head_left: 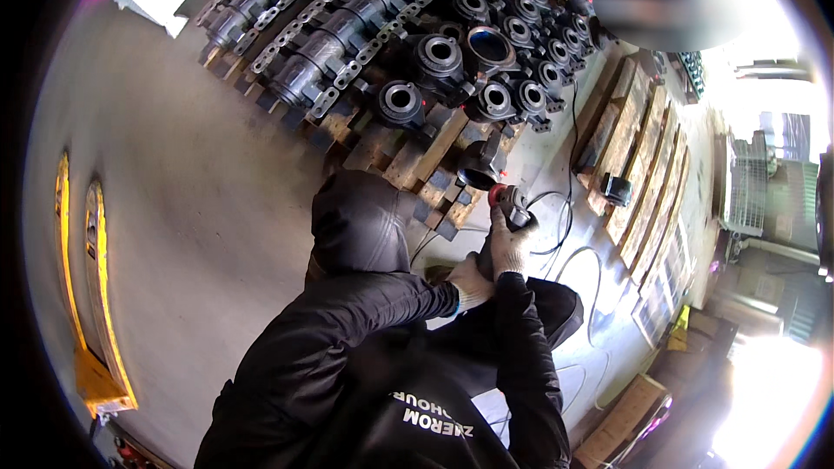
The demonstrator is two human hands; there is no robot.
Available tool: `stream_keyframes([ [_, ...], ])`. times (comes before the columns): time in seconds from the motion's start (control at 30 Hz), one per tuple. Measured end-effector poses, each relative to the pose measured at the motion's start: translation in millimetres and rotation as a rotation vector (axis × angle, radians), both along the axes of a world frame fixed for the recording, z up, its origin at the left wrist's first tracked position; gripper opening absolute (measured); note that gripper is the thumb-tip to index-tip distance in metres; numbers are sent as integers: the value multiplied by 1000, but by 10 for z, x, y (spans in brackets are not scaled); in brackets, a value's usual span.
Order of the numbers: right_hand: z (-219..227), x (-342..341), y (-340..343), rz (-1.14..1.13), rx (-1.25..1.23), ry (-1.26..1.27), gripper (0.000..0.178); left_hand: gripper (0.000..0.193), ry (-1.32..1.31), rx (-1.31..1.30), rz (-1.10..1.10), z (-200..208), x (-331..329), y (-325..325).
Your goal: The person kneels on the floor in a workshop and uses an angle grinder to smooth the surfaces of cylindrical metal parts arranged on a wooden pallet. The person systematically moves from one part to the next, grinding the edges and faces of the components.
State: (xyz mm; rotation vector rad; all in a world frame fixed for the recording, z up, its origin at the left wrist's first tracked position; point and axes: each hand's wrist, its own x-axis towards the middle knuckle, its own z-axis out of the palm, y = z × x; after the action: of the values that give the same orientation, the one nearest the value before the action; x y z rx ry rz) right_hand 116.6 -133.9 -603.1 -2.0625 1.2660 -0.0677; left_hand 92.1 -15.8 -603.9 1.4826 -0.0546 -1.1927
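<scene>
Both my hands wear whitish work gloves and grip an angle grinder. My right hand wraps its body just behind the head. Further back and lower, my left hand closes round the rear part, which the gloves and sleeves mostly hide. The grinder's red disc points at a dark, ring-shaped metal casting standing at the near edge of a wooden pallet. Disc and casting are very close; whether they touch I cannot tell. My black-clad left knee is bent beside the pallet.
Several similar castings crowd the pallet, beside long dark track-like assemblies. Another wooden pallet at the right carries a small black block. A black cable trails across the floor. Yellow pallet-truck forks lie far left.
</scene>
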Motion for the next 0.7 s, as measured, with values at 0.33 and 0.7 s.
stream_keyframes([
  [0.33,83,206,183,127,-83,5,89,88,97,-270,168,-798,-213,-214],
  [0.7,-20,271,140,162,-101,57,91,73,11,-265,150,-549,-30,-103],
])
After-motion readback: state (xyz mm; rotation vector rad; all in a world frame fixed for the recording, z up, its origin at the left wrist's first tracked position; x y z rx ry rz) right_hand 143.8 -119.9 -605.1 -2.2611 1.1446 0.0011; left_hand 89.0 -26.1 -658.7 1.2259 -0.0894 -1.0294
